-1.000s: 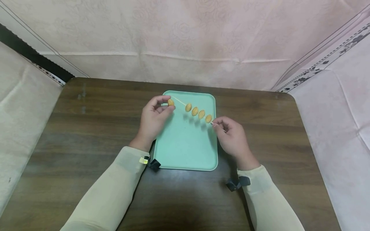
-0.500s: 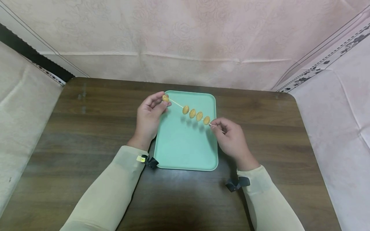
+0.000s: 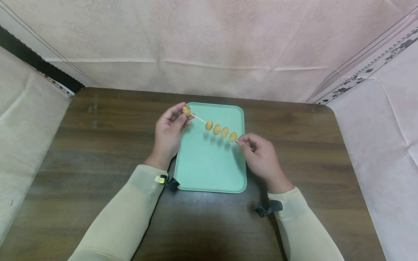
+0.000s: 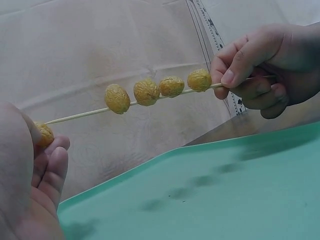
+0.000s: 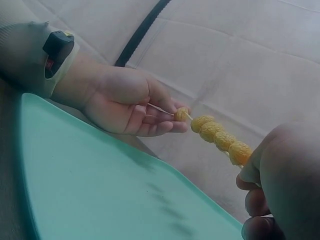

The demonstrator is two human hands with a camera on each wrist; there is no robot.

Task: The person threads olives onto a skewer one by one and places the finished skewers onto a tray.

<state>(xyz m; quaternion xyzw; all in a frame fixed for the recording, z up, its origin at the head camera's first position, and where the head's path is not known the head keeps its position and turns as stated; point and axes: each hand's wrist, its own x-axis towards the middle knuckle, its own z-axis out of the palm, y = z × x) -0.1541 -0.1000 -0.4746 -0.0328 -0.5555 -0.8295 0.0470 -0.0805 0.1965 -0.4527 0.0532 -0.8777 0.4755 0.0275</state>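
In the head view my right hand point(image 3: 261, 156) pinches a thin bamboo skewer point(image 3: 198, 118) near its right end. Several wrinkled yellow balls, like small potatoes, are threaded on it; one such threaded ball point(image 4: 117, 98) is the leftmost. Another loose-end ball point(image 3: 186, 111) is held between the thumb and fingers of my left hand point(image 3: 167, 134). The skewer's pointed left end meets this ball in the left wrist view; how deep it goes in is hidden. A bare stretch of skewer separates it from the others. Both hands are above the tray.
A mint-green tray point(image 3: 210, 166) with a raised rim lies on the dark wooden table point(image 3: 98, 152) beneath the skewer. Pale patterned cloth point(image 3: 209, 43) hangs behind the table and at both sides. Each wrist wears a small black camera point(image 3: 172, 183).
My left hand has moved left and away with its ball, which now lines up with the skewer's tip. My right hand and the skewer have shifted slightly left and nearer.
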